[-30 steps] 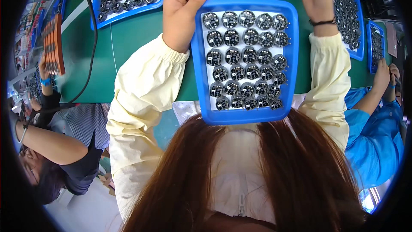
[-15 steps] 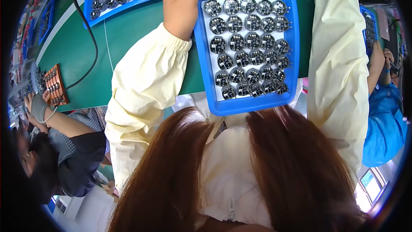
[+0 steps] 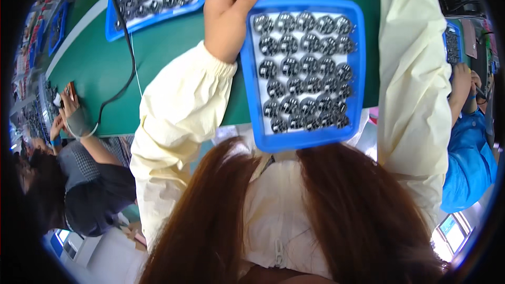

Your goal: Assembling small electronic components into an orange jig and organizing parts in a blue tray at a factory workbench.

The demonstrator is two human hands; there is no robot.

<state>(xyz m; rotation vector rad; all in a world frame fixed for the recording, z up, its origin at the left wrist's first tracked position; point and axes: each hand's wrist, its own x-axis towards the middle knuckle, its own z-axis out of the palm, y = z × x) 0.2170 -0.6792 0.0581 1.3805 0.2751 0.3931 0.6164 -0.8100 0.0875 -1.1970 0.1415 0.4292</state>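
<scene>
My left hand (image 3: pixel 227 21) grips the upper left corner of a blue plastic tray (image 3: pixel 294 142), its thumb lying over the rim. Rows of small round black circuit-board parts (image 3: pixel 309 64) sit on a white liner inside the tray. The tray is held near my chest, at the near side of the green table. My right arm in a cream sleeve (image 3: pixel 413 68) reaches up past the tray's right side. The right hand itself is beyond the top edge of the picture.
A second blue tray (image 3: pixel 112 29) of similar round parts lies on the green table (image 3: pixel 173 68) at the far left. A black cable (image 3: pixel 130 60) hangs in front of it. People work on both sides: a dark sleeve (image 3: pixel 108 197) left, a blue sleeve (image 3: pixel 465 163) right.
The tray, my left hand and the far tray all sit slightly lower in the picture. My left grip is unchanged. The left co-worker's hand has moved up toward the orange-brown holder.
</scene>
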